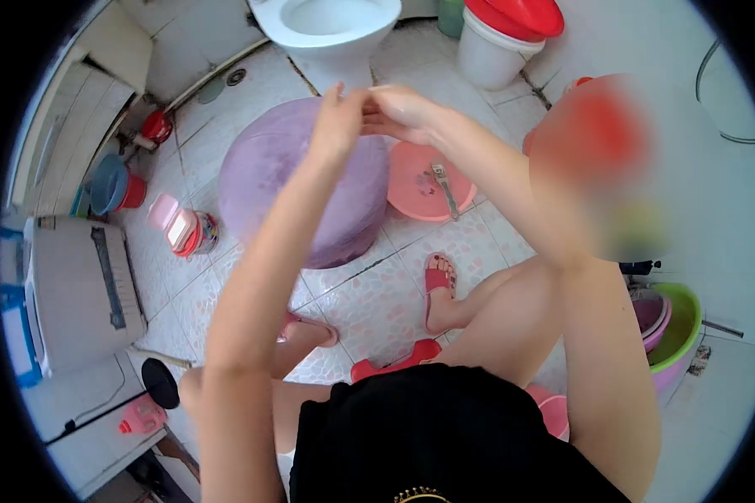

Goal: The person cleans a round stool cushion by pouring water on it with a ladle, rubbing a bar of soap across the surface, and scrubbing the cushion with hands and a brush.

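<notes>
My left hand (339,126) and my right hand (401,111) meet in front of me, above the far edge of a round purple plush stool (264,180). They touch each other, and no object shows between them. The fingers of my right hand look stretched out toward the left one. One digit of my left hand points up; its other fingers are mostly hidden where the hands overlap. Below the right wrist, on the floor, lies a pink basin (407,189) with a brush (445,191) resting across its rim.
A toilet (335,42) and a white bucket with a red lid (495,54) stand at the back. On the left are a pink-lidded tub (189,233), a blue bucket (109,184) and a grey machine (80,285). Green and purple basins (679,327) sit at right.
</notes>
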Demonstrator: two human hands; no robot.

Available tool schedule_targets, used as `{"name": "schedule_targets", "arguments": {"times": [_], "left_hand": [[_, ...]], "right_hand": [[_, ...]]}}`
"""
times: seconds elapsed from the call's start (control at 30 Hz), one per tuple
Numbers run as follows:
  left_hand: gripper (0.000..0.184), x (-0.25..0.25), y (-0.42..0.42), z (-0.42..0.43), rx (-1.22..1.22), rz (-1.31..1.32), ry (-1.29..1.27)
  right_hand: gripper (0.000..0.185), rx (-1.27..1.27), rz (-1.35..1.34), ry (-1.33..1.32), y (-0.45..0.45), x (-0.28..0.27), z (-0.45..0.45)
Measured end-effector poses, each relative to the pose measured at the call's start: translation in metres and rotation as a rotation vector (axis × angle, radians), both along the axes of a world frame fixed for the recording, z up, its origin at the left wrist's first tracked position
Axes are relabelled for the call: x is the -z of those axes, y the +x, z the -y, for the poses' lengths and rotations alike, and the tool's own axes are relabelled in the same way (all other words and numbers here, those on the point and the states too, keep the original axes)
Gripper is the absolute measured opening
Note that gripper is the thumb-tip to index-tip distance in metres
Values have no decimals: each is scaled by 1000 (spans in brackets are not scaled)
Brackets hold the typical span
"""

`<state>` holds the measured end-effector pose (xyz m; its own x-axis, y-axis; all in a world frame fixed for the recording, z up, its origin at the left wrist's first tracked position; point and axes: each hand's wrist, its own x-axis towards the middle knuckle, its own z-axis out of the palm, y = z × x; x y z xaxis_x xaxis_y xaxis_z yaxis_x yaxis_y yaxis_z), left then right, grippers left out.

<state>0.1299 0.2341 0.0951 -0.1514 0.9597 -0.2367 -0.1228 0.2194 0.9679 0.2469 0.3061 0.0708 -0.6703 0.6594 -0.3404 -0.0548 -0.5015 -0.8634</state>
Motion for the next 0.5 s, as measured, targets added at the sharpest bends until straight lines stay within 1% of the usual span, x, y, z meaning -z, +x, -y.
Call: {"name": "schedule_targets", "arguments": {"times": [0.07,0.1,0.13,0.17,0.2,0.23,0.27,0.3,0.37,0.4,0.47,0.5], "left_hand": [[41,30,48,4,-112,7,116],[40,58,68,1,-148,-125,158],[40,96,86,-1,-182,-258,203],[39,153,99,-6,-155,-255,183],[39,196,110,-11,-130,-252,159],[39,201,122,-8,-152,-34,-28],[39,207,131,-9,-179,184,-213],[39,233,134,-16,-242,195,-220],[39,308,140,-26,-370,215,-235],[40,329,141,-33,-426,264,-275],[42,364,138,-40,-543,356,-354],[43,382,140,-41,-592,360,-362]], "right_hand": [[25,3,21,10,42,46,-23],[27,83,65,-44,59,73,-30],[26,144,165,-96,75,92,-27],[26,202,265,-143,90,112,-26],[26,208,286,-213,107,154,-32],[25,212,306,-282,119,203,-34],[25,256,315,-312,124,237,-30],[25,300,325,-342,129,267,-22],[26,423,290,-361,122,325,-9],[26,485,273,-370,116,356,-6],[28,562,372,-161,100,435,1],[29,596,419,-54,94,459,2]]}}
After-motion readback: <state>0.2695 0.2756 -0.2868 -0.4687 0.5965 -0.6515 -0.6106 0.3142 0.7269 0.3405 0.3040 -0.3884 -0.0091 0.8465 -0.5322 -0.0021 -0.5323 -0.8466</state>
